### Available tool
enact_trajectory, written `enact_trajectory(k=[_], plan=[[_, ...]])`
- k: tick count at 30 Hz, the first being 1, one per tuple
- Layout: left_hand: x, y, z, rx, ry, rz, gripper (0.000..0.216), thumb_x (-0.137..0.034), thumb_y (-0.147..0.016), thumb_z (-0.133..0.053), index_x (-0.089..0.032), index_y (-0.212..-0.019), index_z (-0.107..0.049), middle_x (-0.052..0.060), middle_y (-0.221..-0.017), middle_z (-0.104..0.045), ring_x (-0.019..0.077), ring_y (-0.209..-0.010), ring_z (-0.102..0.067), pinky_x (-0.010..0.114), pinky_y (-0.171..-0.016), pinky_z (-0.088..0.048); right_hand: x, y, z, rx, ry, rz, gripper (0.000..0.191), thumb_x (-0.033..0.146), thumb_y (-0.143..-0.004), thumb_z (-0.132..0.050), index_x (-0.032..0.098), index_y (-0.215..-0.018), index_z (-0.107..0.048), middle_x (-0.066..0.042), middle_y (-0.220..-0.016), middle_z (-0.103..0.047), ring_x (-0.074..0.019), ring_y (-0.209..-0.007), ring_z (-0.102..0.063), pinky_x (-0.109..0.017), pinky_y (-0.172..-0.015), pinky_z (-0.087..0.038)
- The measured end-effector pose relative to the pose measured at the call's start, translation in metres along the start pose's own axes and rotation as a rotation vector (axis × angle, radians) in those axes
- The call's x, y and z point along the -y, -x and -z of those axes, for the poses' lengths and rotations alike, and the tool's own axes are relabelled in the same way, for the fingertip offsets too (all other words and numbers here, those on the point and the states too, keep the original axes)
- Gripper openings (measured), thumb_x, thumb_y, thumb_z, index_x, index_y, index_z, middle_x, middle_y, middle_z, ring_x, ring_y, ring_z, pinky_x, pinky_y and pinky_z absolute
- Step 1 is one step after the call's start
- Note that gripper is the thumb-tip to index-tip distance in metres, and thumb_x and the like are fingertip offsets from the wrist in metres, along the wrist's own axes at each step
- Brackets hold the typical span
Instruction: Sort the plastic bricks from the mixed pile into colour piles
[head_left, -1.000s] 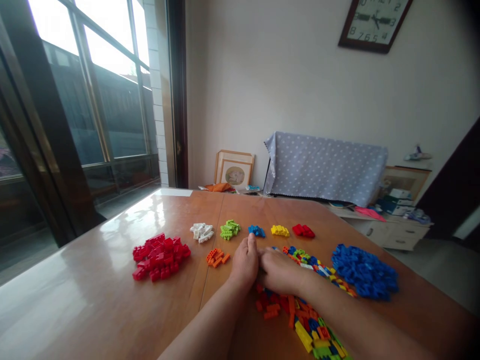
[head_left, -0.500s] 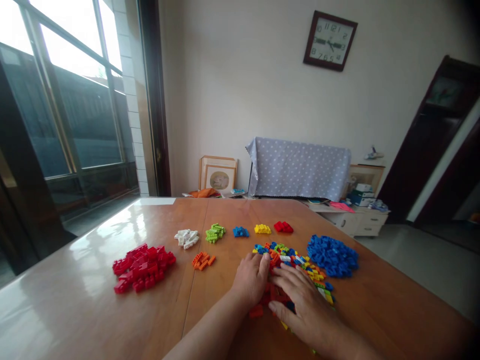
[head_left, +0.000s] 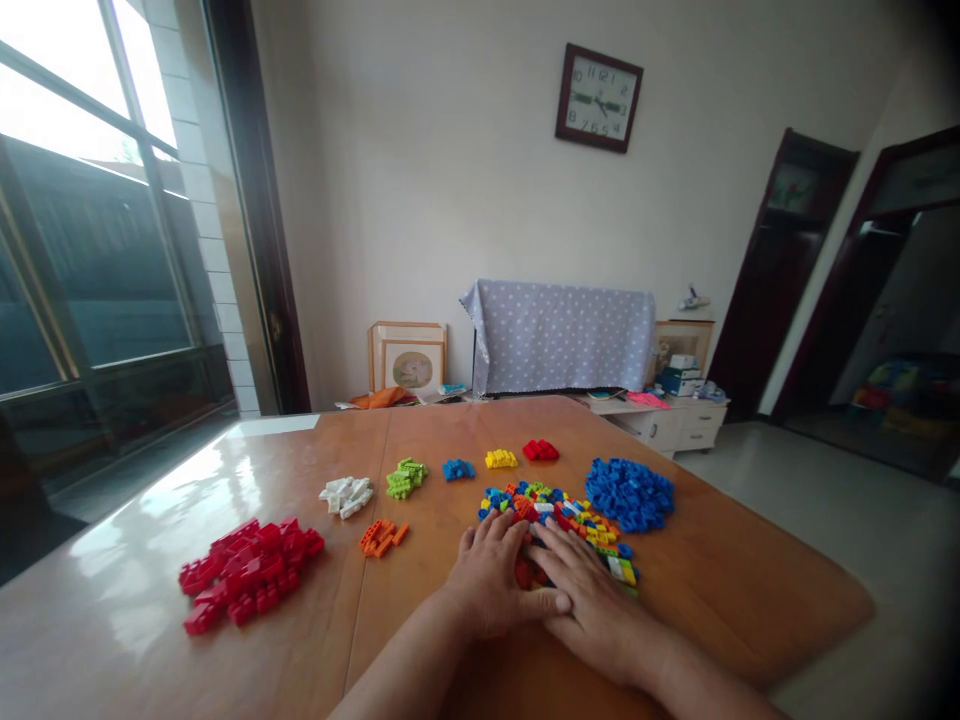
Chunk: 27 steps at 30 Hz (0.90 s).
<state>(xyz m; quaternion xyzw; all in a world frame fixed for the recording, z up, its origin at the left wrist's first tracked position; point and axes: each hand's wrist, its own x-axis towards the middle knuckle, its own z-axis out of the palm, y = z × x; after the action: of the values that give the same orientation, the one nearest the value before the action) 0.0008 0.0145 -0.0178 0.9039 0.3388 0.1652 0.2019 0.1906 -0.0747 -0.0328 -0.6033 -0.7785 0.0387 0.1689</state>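
Behind the wooden worktop is a pale wall with a square clock, and below it a spotted cloth. On the worktop, right of its middle, lies a mixed brick pile, partly covered by the hands; its long axis runs slantwise from far left to near right, while its single bricks point in many directions. Left hand and right hand rest at its near part, with fingers extended and slightly spread; the left thumb crosses the right hand. Whether some brick is under the palms, I cannot tell. Just beside the pile, a big blue heap blocks the right side. Beyond it lie small red, yellow and blue groups; leftward are green bricks, white bricks, orange bricks and a large red heap, slanting from near left to far right.
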Motion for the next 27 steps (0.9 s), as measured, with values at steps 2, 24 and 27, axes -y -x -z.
enact_trajectory(k=[2, 24, 27], plan=[[0.000, 0.001, 0.002, 0.019, 0.006, -0.001, 0.103, -0.084, -0.066, -0.062, -0.029, -0.151, -0.042, 0.010, -0.162, -0.031, 0.0396, -0.150, -0.023, 0.064, -0.120, -0.016, -0.002, -0.003, 0.000, -0.022, -0.015, 0.032, 0.055, 0.033, -0.096, -0.048, 0.026, -0.151, -0.044, -0.007, -0.162, -0.034, -0.0292, -0.151, -0.026, -0.052, -0.123, -0.025], [-0.003, -0.001, -0.001, 0.030, -0.035, 0.049, 0.096, -0.072, -0.069, -0.065, -0.030, -0.152, -0.040, 0.009, -0.165, -0.025, 0.0392, -0.152, -0.016, 0.064, -0.120, -0.017, -0.018, -0.042, -0.014, -0.504, -0.034, -0.014, 0.020, 0.026, -0.096, -0.047, 0.022, -0.102, -0.066, -0.010, -0.105, -0.068, -0.0267, -0.102, -0.061, -0.045, -0.093, -0.048], [-0.001, -0.002, -0.002, 0.032, -0.025, 0.058, 0.100, -0.074, -0.070, -0.063, -0.029, -0.154, -0.037, 0.009, -0.165, -0.022, 0.0390, -0.152, -0.014, 0.064, -0.121, -0.014, -0.026, -0.042, -0.013, -0.562, -0.017, -0.053, 0.021, 0.027, -0.096, -0.047, 0.022, -0.103, -0.067, -0.009, -0.104, -0.070, -0.0269, -0.101, -0.062, -0.044, -0.093, -0.048]])
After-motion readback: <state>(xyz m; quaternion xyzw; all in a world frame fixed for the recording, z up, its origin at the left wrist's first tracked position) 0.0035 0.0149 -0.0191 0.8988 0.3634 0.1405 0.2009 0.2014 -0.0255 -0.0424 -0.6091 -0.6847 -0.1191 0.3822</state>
